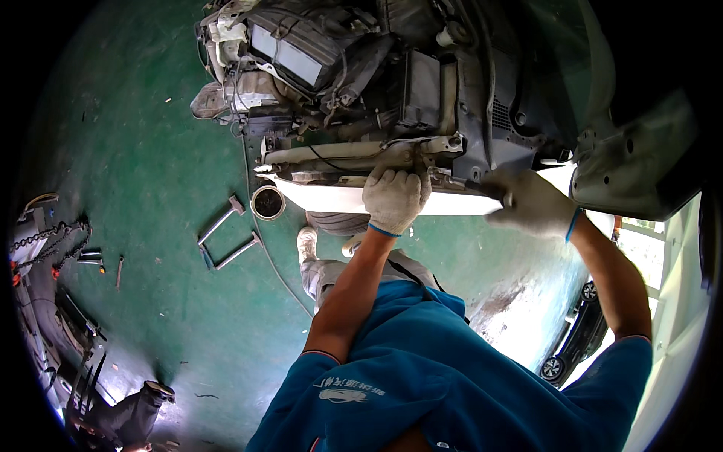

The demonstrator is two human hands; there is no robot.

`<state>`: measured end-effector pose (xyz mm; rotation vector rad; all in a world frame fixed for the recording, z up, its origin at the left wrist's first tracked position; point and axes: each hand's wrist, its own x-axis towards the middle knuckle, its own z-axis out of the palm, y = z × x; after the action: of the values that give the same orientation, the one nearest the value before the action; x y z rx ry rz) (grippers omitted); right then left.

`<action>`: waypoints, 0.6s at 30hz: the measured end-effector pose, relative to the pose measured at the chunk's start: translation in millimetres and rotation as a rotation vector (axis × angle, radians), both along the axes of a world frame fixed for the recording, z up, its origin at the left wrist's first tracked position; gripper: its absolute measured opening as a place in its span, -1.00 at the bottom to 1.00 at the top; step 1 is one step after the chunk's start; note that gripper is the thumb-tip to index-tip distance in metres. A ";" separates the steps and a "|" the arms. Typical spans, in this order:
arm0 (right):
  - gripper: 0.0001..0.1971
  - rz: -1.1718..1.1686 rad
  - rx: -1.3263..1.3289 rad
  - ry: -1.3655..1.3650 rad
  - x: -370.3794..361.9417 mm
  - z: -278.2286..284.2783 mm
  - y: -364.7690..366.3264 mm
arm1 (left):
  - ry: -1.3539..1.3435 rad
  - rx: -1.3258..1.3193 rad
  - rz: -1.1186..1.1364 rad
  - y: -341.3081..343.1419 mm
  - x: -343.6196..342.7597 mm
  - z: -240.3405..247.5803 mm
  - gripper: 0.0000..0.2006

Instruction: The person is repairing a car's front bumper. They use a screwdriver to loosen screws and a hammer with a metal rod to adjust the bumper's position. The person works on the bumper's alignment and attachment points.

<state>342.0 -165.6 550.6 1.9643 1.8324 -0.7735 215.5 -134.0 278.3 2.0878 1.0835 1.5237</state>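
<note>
My left hand (pixel 395 200), in a white knit glove, rests at the top edge of a white car fender (pixel 320 197). Its fingers curl down beside the metal rail, and what they grip is hidden. My right hand (pixel 531 207), gloved too, closes around a hand tool (pixel 471 184) with a silver shaft and dark grip. The tool points left toward my left hand, lying just above the fender edge. Its exact kind is not clear. Past the hands lies the opened engine bay, with a beige metal rail (pixel 327 153) along its near side.
Left of the fender, two hammers (pixel 220 222) (pixel 239 250) and a round can (pixel 268 203) are on the green floor, with a thin cable (pixel 263 256) running past. A raised panel (pixel 629 162) juts out at right. Chains (pixel 56 241) lie far left; a person's shoe (pixel 160 390) shows lower left.
</note>
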 end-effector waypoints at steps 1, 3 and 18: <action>-0.65 -0.080 -0.004 0.013 8.1 -1.8 -6.6 | 0.006 0.000 -0.006 -1.5 0.1 2.7 -0.62; -0.65 -0.223 -0.016 0.049 1.7 2.0 2.9 | 0.024 -0.006 -0.003 -1.7 0.3 4.0 -0.62; -0.50 -1.076 -0.053 0.452 -13.5 3.4 -19.9 | 0.074 -0.012 -0.015 -2.9 -2.3 -1.0 -0.62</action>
<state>328.5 -185.5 554.0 2.8620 0.7373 -1.6247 213.2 -137.0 277.2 2.1548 1.0975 1.4392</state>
